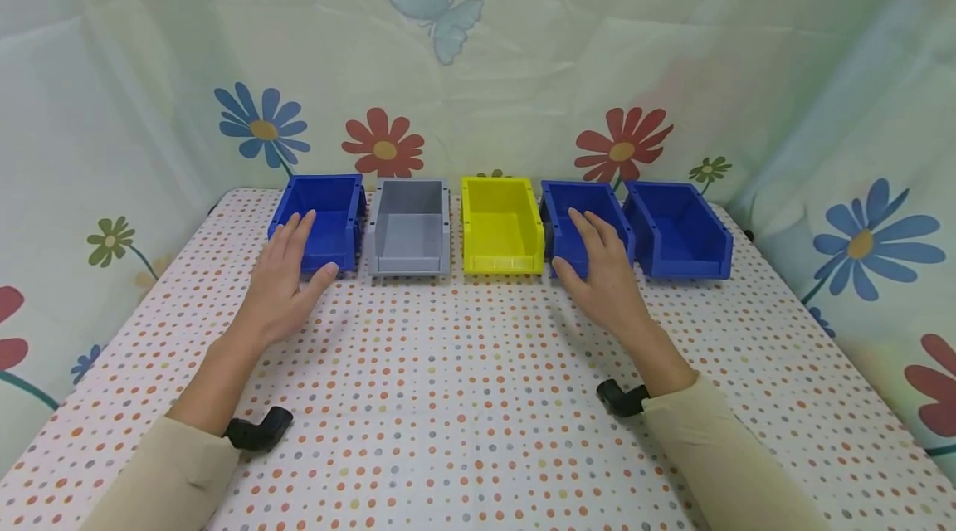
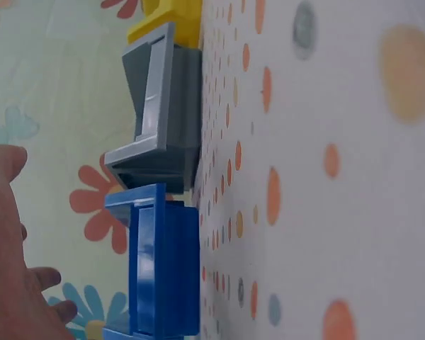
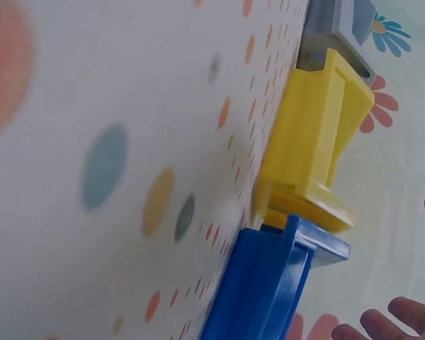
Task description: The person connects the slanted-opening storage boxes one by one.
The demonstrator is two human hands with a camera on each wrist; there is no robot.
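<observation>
My left hand [image 1: 280,286] hovers in front of the leftmost blue bin [image 1: 329,249], its fingers extended and overlapping the bin's front in the head view. Over the front of another blue bin [image 1: 571,245], right of the middle, is my right hand [image 1: 608,282], fingers spread. Neither hand holds anything. In the left wrist view the left hand [image 2: 18,248] shows at the left edge, apart from the blue bin [image 2: 166,269]. Fingertips of the right hand [image 3: 404,319] appear at the lower right of the right wrist view, off the blue bin [image 3: 258,283].
Between those bins stand a grey bin [image 1: 409,245] and a yellow bin [image 1: 503,232]. A third blue bin [image 1: 683,241] ends the row at right. All stand at the back of a table with a dotted cloth [image 1: 448,398], before a flowered curtain [image 1: 515,91].
</observation>
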